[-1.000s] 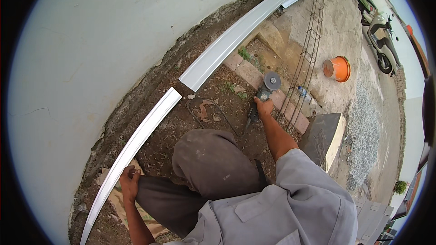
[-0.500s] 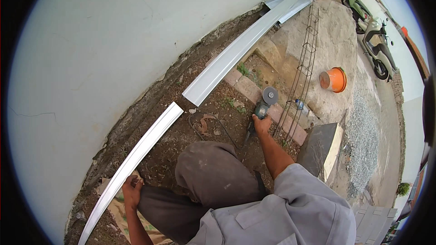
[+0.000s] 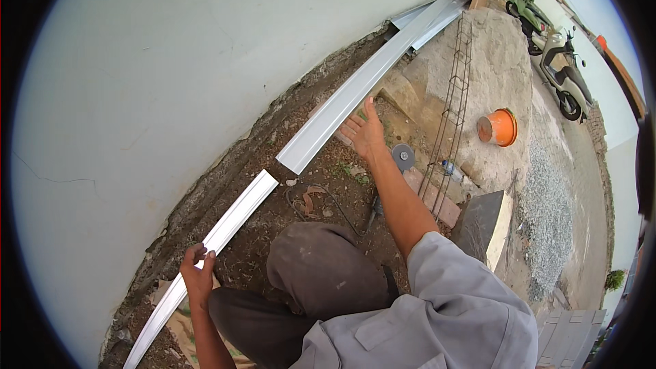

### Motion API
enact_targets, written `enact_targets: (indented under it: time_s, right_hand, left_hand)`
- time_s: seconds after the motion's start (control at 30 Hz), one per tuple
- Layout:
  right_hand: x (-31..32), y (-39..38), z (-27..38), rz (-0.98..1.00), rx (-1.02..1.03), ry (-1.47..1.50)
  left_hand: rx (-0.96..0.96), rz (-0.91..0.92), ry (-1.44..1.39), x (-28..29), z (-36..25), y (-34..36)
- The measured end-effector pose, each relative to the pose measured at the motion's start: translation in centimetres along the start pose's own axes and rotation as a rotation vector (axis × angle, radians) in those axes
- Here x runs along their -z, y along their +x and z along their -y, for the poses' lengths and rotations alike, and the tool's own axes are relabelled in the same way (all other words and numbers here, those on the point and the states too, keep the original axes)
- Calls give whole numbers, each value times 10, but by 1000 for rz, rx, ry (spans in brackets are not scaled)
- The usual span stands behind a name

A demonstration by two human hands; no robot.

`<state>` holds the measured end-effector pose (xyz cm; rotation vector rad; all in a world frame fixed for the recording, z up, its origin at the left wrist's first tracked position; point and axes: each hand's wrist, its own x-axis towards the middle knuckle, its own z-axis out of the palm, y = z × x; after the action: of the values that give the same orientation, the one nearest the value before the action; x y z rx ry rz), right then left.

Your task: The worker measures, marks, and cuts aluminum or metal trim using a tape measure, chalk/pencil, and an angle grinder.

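A short, bright metal channel strip (image 3: pixel 239 212) runs along the wall's foot at lower left. My left hand (image 3: pixel 198 277) is over it, thumb and fingers apart, fingers slightly curled across the strip. Beyond a small gap lies a longer silvery metal channel (image 3: pixel 355 92), reaching toward the far corner. Beside its right edge my right hand (image 3: pixel 367 135) is stretched out, fingers spread, holding nothing; whether the fingertips touch the metal is unclear. An angle grinder (image 3: pixel 403 157) rests on the ground, its grey disc showing right of my forearm, its body mostly hidden behind it.
The grinder's black cord (image 3: pixel 342 201) loops over the soil by my knee. To the right are a rebar cage (image 3: pixel 451 109), an orange bucket (image 3: pixel 504 128), a plastic bottle (image 3: pixel 451 169), a dark block (image 3: pixel 478 222) and a gravel heap (image 3: pixel 547 232). Scooters (image 3: pixel 564 82) stand farther off.
My right hand has let go of the grinder and moved up and left to the long channel. My left hand has slid farther up along the short strip. The view has shifted slightly.
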<state>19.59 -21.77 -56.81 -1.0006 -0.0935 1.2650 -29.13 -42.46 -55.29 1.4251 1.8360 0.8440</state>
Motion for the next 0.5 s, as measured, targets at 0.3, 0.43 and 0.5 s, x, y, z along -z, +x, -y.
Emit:
enact_targets:
  time_s: [0.3,0.43,0.5]
  right_hand:
    - [-1,50,-39,108,-22,120]
    - [-32,-1,-80,165,-83,108]
    - [-40,-34,-96,173,-136,44]
  left_hand:
    - [-550,64,355,-45,-229,66]
    - [-622,143,609,-71,-262,95]
    - [-482,303,823,-88,-261,108]
